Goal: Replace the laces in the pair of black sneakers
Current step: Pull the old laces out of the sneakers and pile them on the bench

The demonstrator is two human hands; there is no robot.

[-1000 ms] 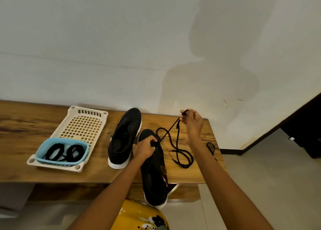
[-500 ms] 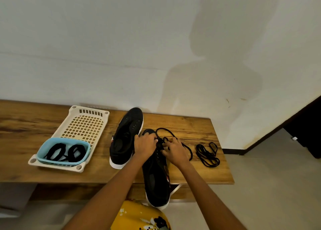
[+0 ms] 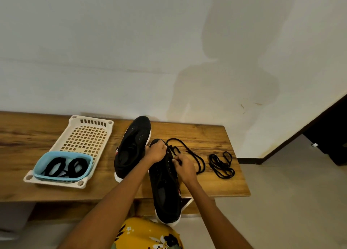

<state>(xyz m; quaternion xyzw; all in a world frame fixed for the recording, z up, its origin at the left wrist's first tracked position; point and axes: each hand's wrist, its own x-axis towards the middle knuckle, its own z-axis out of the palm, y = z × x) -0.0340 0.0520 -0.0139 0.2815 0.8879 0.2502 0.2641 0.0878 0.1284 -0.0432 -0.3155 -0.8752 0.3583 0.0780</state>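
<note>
My left hand (image 3: 156,152) clamps the near sneaker (image 3: 166,183) at its toe; my right hand (image 3: 183,164) pinches the lace (image 3: 195,156) beside its eyelets. Lace is limp, so grip the stiff tip.

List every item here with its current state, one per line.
Near sneaker: overhanging the table edge, held at the toe.
Far sneaker: unlaced, flat on the table.
Round lace: partly in the near sneaker.
Loose lace: bundled on the table.
Blue tub: holds two coiled laces.
Left hand: gripping the toe.
Right hand: pinching the lace.

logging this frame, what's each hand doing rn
left hand: grips the toe of the near sneaker
right hand: pinches the black lace at the eyelets
</note>
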